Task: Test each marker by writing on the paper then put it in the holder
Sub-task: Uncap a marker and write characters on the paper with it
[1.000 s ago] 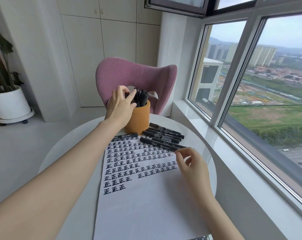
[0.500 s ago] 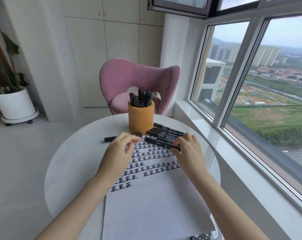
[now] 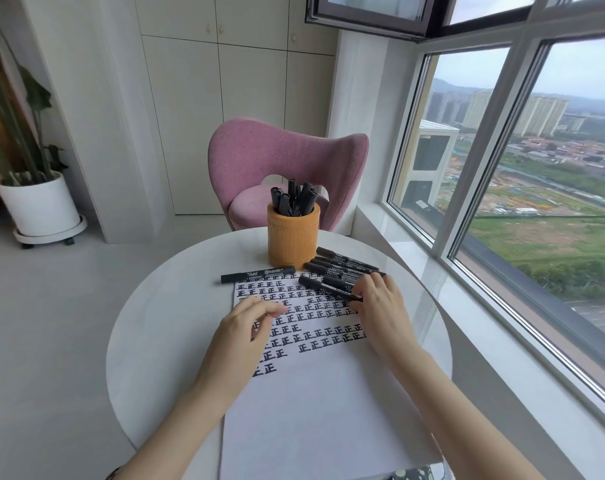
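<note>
A white paper (image 3: 314, 410) with rows of black written characters lies on the round white table (image 3: 155, 327). Behind it stands an orange holder (image 3: 293, 239) with several black markers (image 3: 294, 199) in it. Several more black markers (image 3: 346, 265) lie in a row right of the holder, and a single marker (image 3: 257, 274) lies along the paper's top edge. My right hand (image 3: 382, 308) pinches the right end of the nearest marker (image 3: 323, 288) in the row. Over the written rows, my left hand (image 3: 247, 325) hovers with loosely curled fingers and holds nothing.
A pink chair (image 3: 287, 157) stands behind the table. A window wall with a white sill (image 3: 415, 244) runs along the right. A potted plant in a white pot (image 3: 37, 206) stands on the floor at the far left.
My left hand has come back from the holder to above the paper. My right hand has moved forward from the paper to the row of markers and taken hold of the nearest one.
</note>
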Demonstrator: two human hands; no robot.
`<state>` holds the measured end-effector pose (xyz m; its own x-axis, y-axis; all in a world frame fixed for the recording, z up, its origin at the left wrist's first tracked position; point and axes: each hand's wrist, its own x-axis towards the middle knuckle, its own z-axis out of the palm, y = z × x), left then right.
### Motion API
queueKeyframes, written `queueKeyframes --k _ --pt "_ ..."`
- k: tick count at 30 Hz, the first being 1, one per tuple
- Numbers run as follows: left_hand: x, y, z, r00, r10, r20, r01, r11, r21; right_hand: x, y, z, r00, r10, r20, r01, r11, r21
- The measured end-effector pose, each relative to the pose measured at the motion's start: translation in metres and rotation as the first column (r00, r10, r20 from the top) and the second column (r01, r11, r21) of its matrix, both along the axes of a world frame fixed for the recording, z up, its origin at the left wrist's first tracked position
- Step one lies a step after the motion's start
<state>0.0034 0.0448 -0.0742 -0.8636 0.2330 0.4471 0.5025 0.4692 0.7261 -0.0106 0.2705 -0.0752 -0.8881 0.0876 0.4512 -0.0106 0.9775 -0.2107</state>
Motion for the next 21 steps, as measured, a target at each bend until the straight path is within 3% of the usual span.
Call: queueKeyframes --k 6,14,18,21 --pt "0.003 -0.001 0.004 0.999 0.016 -0.029 -0.017 0.999 -0.03 0.01 -0.004 0.0 0.993 0.069 -0.095 -0.069 0.998 0.006" --pt "0.005 -0.004 0.008 0.963 -0.016 -0.269 -0.061 0.96 -0.273 0.046 -0.036 0.028 0.962 0.25 -0.107 -0.267 0.942 -0.203" --pt "0.006 -0.01 0.014 0.937 0.012 -0.348 -0.13 0.939 -0.319 0.062 -0.048 0.04 0.943 0.319 -0.099 -0.326 0.812 -0.485" --pt "0.011 -0.014 0.013 0.965 -0.017 -0.262 -0.076 0.937 -0.341 0.069 -0.053 0.045 0.939 0.326 -0.108 -0.309 0.667 -0.678"
